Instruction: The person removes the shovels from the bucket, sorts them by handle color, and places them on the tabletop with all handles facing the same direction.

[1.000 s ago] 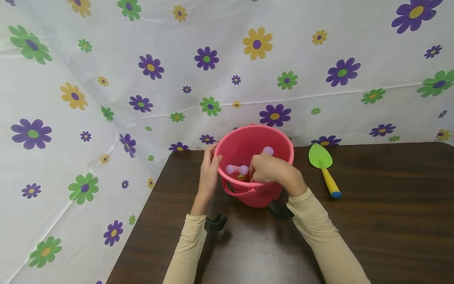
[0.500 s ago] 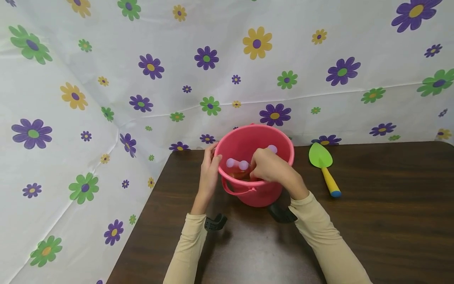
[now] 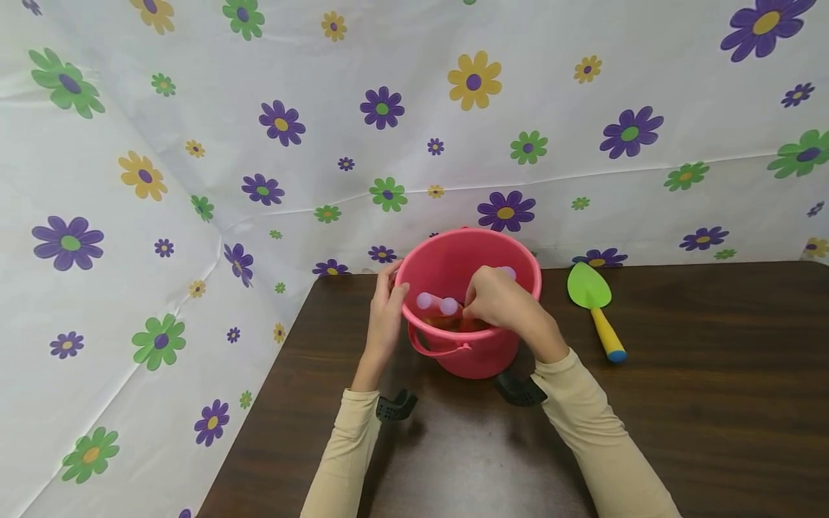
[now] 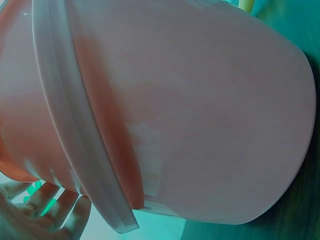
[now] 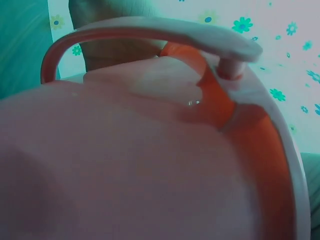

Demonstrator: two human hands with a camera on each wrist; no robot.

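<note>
A pink bucket (image 3: 473,356) stands on the brown table, its handle hanging at the front. My left hand (image 3: 384,313) grips the bucket's left side at the rim, thumb at the near edge; its fingers (image 4: 77,217) also show beside the bucket in the left wrist view. My right hand (image 3: 501,302) reaches into the bucket, knuckles up and fingers bent down. Light purple round knobs (image 3: 449,306) show inside, left of its fingertips, and another purple knob (image 3: 508,273) peeks out behind it. I cannot tell what the fingertips hold.
To the right of the bucket a toy trowel (image 3: 596,309) with a green blade and yellow handle lies on the dark wood table (image 3: 712,374). A white flower-patterned sheet (image 3: 414,108) hangs behind and along the left side.
My right hand has shifted slightly inside the bucket, and the purple knobs have moved a little with it. The left hand keeps its grip on the rim.
</note>
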